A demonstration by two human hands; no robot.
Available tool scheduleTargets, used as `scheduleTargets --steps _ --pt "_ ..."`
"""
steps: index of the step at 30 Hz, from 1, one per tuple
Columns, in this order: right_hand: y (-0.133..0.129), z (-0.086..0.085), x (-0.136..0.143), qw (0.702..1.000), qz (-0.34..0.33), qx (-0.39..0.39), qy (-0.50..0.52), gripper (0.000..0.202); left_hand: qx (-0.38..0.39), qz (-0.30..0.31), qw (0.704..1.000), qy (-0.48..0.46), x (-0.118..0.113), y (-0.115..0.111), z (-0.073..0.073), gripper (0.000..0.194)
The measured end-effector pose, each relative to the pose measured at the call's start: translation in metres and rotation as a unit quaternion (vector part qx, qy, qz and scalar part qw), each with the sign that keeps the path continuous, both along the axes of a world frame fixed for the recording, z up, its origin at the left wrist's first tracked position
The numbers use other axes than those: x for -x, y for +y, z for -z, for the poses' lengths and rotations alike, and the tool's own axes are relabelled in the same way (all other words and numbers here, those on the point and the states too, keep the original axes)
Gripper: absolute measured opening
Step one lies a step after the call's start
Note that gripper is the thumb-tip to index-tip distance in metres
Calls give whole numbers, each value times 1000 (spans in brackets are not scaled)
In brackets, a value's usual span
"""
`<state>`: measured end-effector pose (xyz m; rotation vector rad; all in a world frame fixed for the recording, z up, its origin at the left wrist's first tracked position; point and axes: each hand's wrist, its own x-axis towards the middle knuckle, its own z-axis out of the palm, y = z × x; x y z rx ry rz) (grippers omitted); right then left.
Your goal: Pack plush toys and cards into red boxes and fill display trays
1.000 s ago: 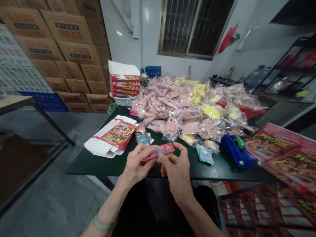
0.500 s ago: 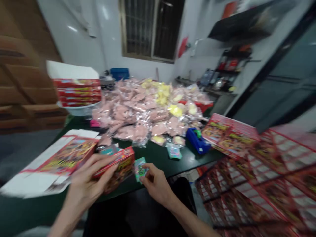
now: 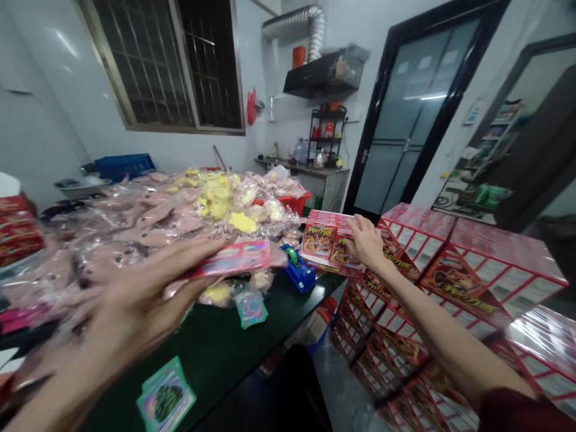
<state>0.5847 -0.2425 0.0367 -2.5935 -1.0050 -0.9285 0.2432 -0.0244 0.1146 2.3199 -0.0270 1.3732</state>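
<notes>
My left hand [image 3: 153, 294], blurred, is closed around a small red box [image 3: 238, 257] with a shiny pink edge, held above the table. My right hand [image 3: 366, 240] reaches out to a row of red printed boxes [image 3: 317, 240] at the table's right side, its fingers and thumb curled on the one at the right end. Teal trading cards [image 3: 166, 396] lie in a small stack near the table's front edge. A second stack of cards [image 3: 251, 309] lies next to a blue tape dispenser [image 3: 298, 270].
A heap of pink and yellow toys in clear bags [image 3: 148, 222] covers the back of the green table [image 3: 216, 354]. Wrapped red boxes [image 3: 477, 258] are piled high on the right. A glass door [image 3: 405, 114] stands behind them.
My right hand has left the cards and moved right to the red boxes. My left hand has lifted the small red box. The view has swung to the right.
</notes>
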Motion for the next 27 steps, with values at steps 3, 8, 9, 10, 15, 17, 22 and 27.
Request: scheduleTargets --steps 3,8,9,10,15,17,22,27 --pt "-5 2 -23 995 6 99 9 47 -99 142 985 24 -94 -4 0 38" --pt "-17 2 -41 990 -8 136 33 44 -39 226 969 85 -217 -10 35 38" --pt "-18 2 -43 990 -10 139 36 44 -33 230 969 90 -232 -8 42 38" --pt "-18 1 -45 989 -12 141 39 43 -29 232 967 96 -245 -4 49 39" --pt "-15 -4 -47 987 -22 148 49 41 -29 252 960 121 -278 17 62 35" --pt "-16 -6 -48 987 -23 149 53 41 -38 262 955 134 -282 25 59 35" --pt "-26 -7 -55 987 -27 148 62 45 -59 260 952 150 -285 41 56 35" --pt "-29 -1 -58 985 -40 156 55 45 -110 218 952 186 -297 30 69 34"
